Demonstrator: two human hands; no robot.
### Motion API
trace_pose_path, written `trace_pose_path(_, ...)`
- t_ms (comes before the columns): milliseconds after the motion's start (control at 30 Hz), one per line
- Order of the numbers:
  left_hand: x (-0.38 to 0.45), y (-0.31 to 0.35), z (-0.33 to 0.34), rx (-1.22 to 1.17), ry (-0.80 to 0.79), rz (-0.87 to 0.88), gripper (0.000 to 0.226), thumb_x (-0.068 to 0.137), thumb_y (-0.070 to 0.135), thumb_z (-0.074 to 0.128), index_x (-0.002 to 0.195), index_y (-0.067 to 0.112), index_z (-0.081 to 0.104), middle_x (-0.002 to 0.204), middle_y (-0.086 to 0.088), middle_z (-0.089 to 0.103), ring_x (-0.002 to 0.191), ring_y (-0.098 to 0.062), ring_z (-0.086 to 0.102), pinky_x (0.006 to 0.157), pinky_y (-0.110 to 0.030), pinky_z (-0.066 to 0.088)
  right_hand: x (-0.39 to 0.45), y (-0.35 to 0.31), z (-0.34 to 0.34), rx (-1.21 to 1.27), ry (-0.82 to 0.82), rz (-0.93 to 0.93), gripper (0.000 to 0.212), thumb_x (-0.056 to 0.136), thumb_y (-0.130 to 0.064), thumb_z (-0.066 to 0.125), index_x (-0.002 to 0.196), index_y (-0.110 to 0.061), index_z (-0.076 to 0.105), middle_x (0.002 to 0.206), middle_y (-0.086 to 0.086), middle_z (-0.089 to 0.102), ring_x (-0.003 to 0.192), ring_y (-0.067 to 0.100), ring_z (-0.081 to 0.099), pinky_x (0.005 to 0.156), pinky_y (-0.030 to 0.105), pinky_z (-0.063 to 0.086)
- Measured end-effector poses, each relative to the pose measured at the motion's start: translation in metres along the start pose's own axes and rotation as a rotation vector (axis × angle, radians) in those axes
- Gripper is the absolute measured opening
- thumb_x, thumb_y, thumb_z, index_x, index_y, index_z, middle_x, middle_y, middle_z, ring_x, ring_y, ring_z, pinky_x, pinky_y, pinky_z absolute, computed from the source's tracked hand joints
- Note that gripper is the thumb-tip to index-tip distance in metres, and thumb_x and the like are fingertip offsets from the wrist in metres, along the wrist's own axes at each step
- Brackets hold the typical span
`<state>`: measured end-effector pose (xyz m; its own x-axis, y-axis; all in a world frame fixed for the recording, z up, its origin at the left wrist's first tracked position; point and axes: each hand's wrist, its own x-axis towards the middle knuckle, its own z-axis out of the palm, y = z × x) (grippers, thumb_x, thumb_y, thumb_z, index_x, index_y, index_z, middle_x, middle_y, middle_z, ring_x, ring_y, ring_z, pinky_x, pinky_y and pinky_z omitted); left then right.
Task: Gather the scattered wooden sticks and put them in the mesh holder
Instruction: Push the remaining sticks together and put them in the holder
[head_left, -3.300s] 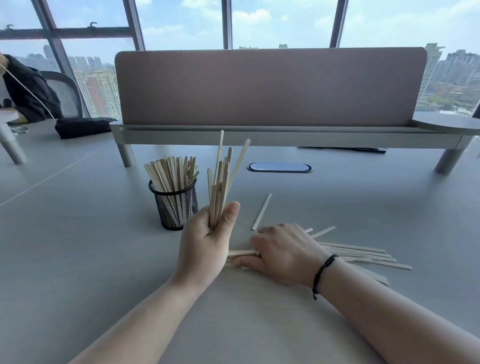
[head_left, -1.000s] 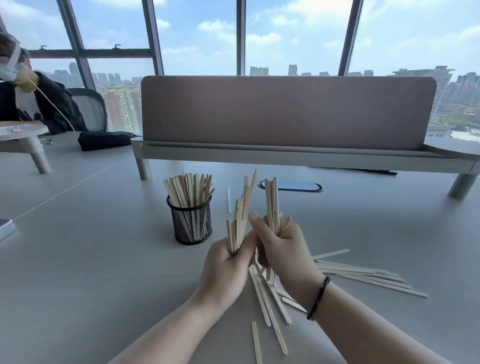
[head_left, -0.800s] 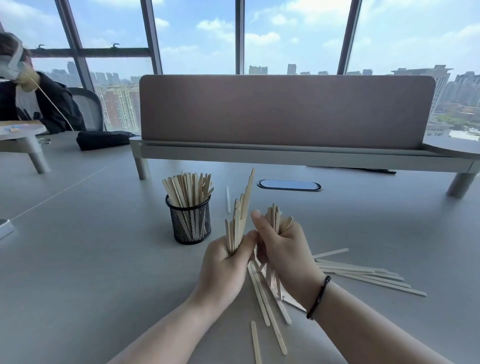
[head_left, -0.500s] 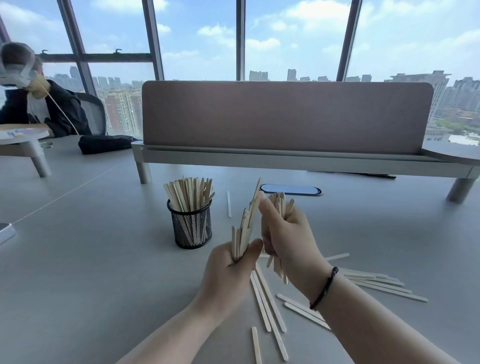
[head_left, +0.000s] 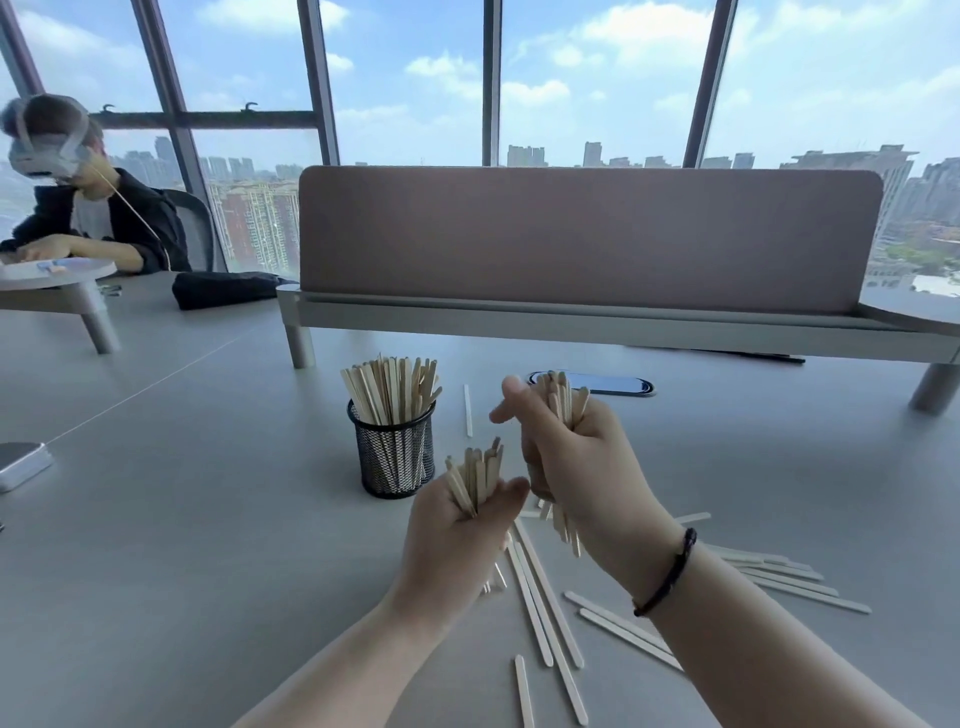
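Head view: wooden sticks (head_left: 543, 603) are seen as thin, flat, pale slats, judged light and fairly stiff, with smooth faces likely to slide against each other when bundled. A bundle is best taken around its middle, with the ends squared first; single slats lying flat on the desk (head_left: 156, 519) would probably need a fingernail under one end or a slide toward the edge.

Left hand (head_left: 457, 540): closed in a fist around a fan of sticks, thumb pressed across the front, tips splayed upward at uneven heights. Lower ends are seen poking out beneath the palm.

Right hand (head_left: 576, 462): also closed on a bundle, held higher and just right of the left. Thumb and index finger are partly extended rather than wrapped, so the grip is carried mostly by the other fingers. Stick ends show above the fist and hang below it, some appearing loose.

Mesh holder (head_left: 393, 452): upright on the desk, just left of and beyond the hands, already well filled with standing sticks.

More sticks are scattered on the desk below and to the right of the hands, and one lies alone beyond, beside the holder. Slippage from the looser right bundle is judged the main risk.
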<state>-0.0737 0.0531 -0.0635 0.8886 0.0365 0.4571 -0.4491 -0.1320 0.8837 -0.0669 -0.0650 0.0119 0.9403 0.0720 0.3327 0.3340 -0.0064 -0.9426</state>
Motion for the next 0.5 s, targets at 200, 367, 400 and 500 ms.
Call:
trace_pose_path(200, -0.002, 0.006, 0.003, 0.062, 0.048, -0.002, 0.057, 0.087, 0.031, 0.065, 0.055, -0.002, 0.032, 0.05, -0.03, 0.033, 0.045, -0.035, 0.03, 0.048, -0.045, 0.031, 0.004, 0.024, -0.014, 0.064, 0.113, 0.078, 0.054, 0.091, -0.029, 0.068, 0.053, -0.007, 0.035, 0.048, 0.003, 0.032, 0.041, 0.017, 0.025, 0.046, 0.026, 0.025)
trace_pose_path(367, 0.0, 0.008, -0.001, 0.028, 0.137, -0.032, 0.058, 0.089, 0.036, 0.064, 0.056, 0.004, 0.028, 0.051, -0.026, 0.027, 0.046, -0.029, 0.023, 0.046, -0.042, 0.025, 0.002, 0.048, -0.011, 0.023, 0.124, 0.106, 0.058, 0.089, -0.029, 0.07, 0.058, 0.0, 0.031, 0.049, 0.008, 0.031, 0.046, 0.018, 0.026, 0.05, 0.033, 0.024)
trace_pose_path(400, 0.001, 0.008, 0.001, 0.007, 0.145, -0.032, 0.059, 0.089, 0.04, 0.062, 0.058, 0.004, 0.027, 0.052, -0.024, 0.025, 0.047, -0.027, 0.023, 0.047, -0.041, 0.023, 0.001, 0.05, -0.012, 0.006, 0.117, 0.102, 0.059, 0.089, -0.029, 0.07, 0.057, -0.001, 0.029, 0.05, 0.009, 0.03, 0.046, 0.018, 0.025, 0.05, 0.033, 0.023)
trace_pose_path(500, 0.004, 0.003, -0.002, -0.029, 0.137, -0.051, 0.059, 0.09, 0.048, 0.059, 0.061, 0.006, 0.028, 0.053, -0.02, 0.024, 0.049, -0.026, 0.022, 0.048, -0.04, 0.021, 0.001, 0.046, -0.005, -0.058, 0.115, 0.116, 0.062, 0.09, -0.033, 0.067, 0.056, 0.001, 0.028, 0.052, 0.011, 0.026, 0.046, 0.018, 0.022, 0.05, 0.029, 0.024)
